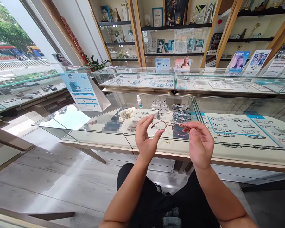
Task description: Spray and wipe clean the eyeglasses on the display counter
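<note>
A pair of thin-rimmed, reddish-gold eyeglasses (166,124) is held up above the front edge of the glass display counter. My left hand (146,136) grips the left rim, fingers at its upper edge and thumb near its lower edge. My right hand (201,142) pinches the right end of the frame between thumb and fingers. Behind the right lens, rows of eyeglasses (181,107) partly show. Below the glasses, a small yellowish strip (167,142) lies near the counter's edge.
On the counter stand a small white spray bottle (139,101) and a folded blue sign (82,91). A crumpled pale cloth (126,114) lies by a dark, blurred-out item (112,125). More frames (242,125) fill the right case. Another glass case (137,83) stands behind.
</note>
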The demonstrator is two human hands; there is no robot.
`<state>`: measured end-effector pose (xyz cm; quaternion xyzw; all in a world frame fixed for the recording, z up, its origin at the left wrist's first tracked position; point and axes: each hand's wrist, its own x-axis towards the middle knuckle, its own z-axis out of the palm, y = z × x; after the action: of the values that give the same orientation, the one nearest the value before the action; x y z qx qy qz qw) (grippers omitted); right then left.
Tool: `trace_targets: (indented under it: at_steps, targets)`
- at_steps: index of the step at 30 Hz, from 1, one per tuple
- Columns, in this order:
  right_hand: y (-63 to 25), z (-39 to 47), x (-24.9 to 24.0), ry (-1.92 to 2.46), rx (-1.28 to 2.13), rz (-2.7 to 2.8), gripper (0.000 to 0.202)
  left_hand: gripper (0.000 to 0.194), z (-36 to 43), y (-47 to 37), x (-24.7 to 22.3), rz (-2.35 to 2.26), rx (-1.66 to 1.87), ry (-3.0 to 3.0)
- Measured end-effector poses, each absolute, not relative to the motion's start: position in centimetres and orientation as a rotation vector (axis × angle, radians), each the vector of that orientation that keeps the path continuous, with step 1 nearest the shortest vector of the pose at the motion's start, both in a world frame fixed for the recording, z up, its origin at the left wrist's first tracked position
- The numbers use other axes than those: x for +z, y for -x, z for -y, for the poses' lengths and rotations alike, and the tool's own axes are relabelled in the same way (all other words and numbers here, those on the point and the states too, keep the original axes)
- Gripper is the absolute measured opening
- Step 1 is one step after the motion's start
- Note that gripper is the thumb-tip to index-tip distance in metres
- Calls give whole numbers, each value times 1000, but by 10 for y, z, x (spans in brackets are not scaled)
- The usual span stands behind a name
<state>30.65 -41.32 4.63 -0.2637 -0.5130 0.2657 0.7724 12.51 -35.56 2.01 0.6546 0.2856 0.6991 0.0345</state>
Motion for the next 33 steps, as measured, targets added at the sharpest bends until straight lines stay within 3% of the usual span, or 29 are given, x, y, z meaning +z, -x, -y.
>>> trace_targets:
  at_steps: [5, 11, 16, 22, 33]
  targets:
    - [-320, 407, 41, 765, 547, 1161, 15, 57, 369, -115, 24, -998, 2115, -2160]
    - [-333, 407, 61, 944, 158, 1738, 9, 57, 386, -105, 27, -1106, 2036, -2441]
    - [-331, 406, 65, 967, 140, 1954, 8, 59, 394, -105, 26, -1093, 1995, -2515]
    - [-333, 400, 56, 921, 381, 1949, 14, 59, 402, -102, 25, -1030, 1909, -2449]
    - [-335, 377, 37, 814, 1251, 1720, 33, 59, 382, -93, 0, -718, 1668, -2066]
